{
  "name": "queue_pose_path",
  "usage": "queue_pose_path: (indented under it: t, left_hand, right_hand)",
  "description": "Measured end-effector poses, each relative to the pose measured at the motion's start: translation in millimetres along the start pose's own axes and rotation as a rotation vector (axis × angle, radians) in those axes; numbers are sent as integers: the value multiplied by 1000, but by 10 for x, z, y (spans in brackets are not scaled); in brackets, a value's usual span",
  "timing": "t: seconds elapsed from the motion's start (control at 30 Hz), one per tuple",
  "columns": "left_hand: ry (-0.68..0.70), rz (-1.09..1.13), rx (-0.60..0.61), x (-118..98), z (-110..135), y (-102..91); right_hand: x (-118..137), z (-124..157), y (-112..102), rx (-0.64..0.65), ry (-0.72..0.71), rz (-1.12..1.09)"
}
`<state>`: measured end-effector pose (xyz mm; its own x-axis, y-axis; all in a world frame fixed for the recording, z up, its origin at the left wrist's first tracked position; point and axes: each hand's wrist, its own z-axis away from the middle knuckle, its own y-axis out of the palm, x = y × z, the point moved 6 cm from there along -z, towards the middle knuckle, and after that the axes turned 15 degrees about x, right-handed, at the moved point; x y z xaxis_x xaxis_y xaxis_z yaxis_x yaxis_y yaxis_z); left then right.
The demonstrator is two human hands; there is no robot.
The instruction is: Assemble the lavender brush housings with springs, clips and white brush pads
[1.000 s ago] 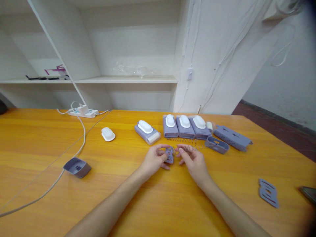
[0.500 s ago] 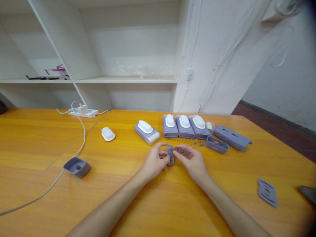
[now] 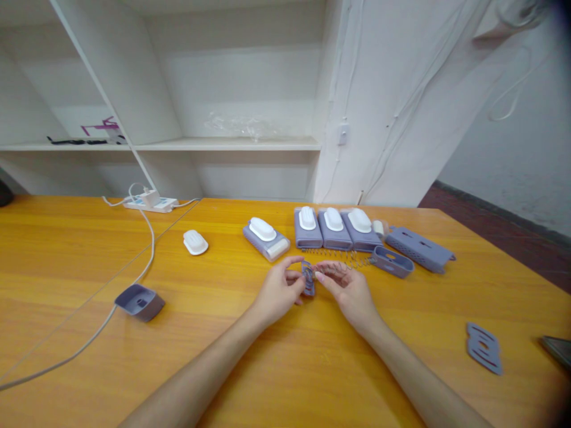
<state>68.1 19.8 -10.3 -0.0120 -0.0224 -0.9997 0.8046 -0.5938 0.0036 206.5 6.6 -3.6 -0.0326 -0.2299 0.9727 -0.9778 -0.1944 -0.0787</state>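
Observation:
Near the middle of the table, my left hand (image 3: 277, 292) pinches a small grey-purple slotted plastic plate (image 3: 307, 278) on edge. My right hand (image 3: 353, 294) is closed at the plate's right face, fingers on a thin metal coil spring (image 3: 354, 260) that stretches off to the right. Whether the spring's end touches the plate is hard to see. Behind my hands lies another coil spring (image 3: 325, 252). At the right stands a grey-purple oval frame (image 3: 392, 262), close to a long perforated grey-purple housing (image 3: 419, 248).
Several grey-purple boxes with white oval tops (image 3: 333, 229) stand at the back. Leftward are a white oval cap (image 3: 195, 242), a grey-purple cup (image 3: 140, 302), a cable (image 3: 149, 252) and a power strip (image 3: 154, 204). A flat slotted plate (image 3: 484, 348) lies front right.
The small plate has turned slightly in my left hand. My right fingertips have shifted a little to the right with the spring. Everything else on the table looks the same.

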Motion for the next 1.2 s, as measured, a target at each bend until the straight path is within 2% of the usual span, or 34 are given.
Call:
queue_pose_path:
  t: [0.47, 0.73, 0.8, 0.97, 1.1, 1.2]
  left_hand:
    - [-26, 114, -5, 9, -2, -21]
    - [-18, 64, -29, 23, 6, -33]
    - [-11, 43, -53, 17, 15, -37]
    - [40, 8, -95, -50, 26, -41]
    - [64, -21, -67, -76, 26, -16]
    - [59, -39, -35, -73, 27, 5]
  right_hand:
    - [40, 14, 13, 81, -28, -9]
    - [82, 27, 44, 118, -31, 16]
    - [83, 36, 65, 94, -25, 77]
    - [44, 71, 34, -114, -23, 254]
    - [12, 71, 64, -95, 10, 319]
    - [61, 74, 74, -81, -46, 418]
